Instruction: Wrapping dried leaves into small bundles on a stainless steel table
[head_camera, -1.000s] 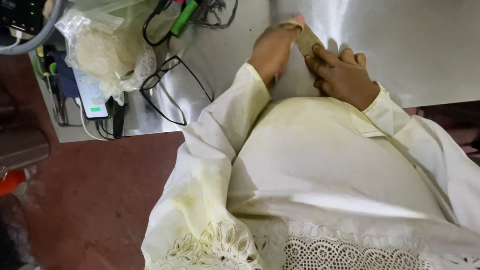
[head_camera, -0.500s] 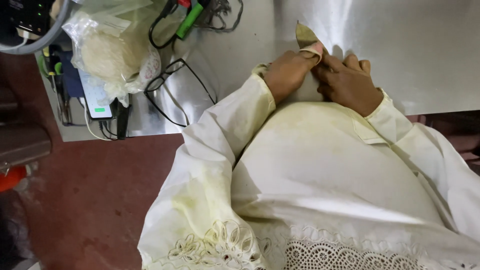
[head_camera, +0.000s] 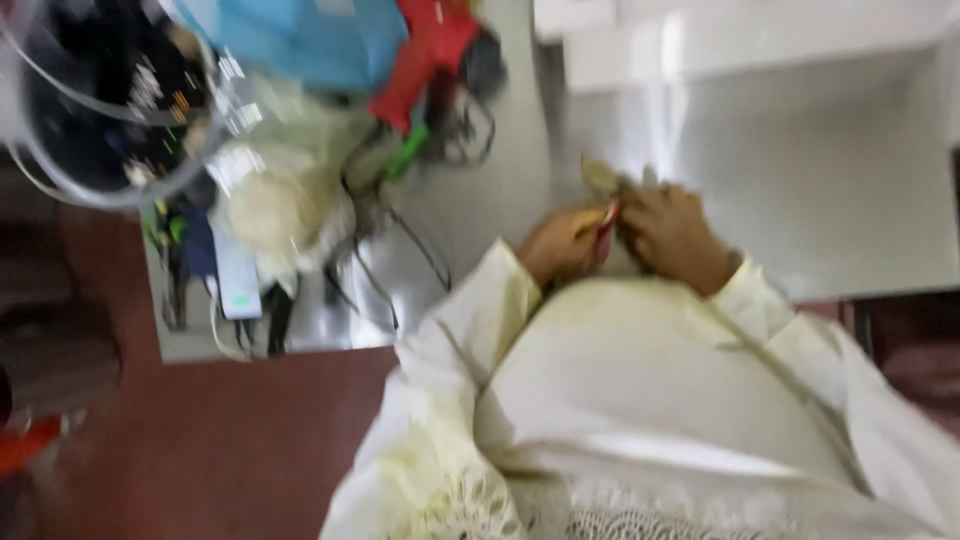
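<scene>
While both hands, left (head_camera: 562, 243) and right (head_camera: 672, 232), close their grip on a small yellowish piece (head_camera: 601, 180) over the desk (head_camera: 820, 190), the work on it seems unfinished.

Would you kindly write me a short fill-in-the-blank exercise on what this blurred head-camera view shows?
1. The left hand and right hand meet over a shiny ____ table.
2. Between the hands sits a small thing with an olive top and a ____ streak below.
3. Both sleeves are ____ in colour.
4. The tangled black cables lie on the person's ____ side.

Missing words: metal; pink; cream; left
</scene>
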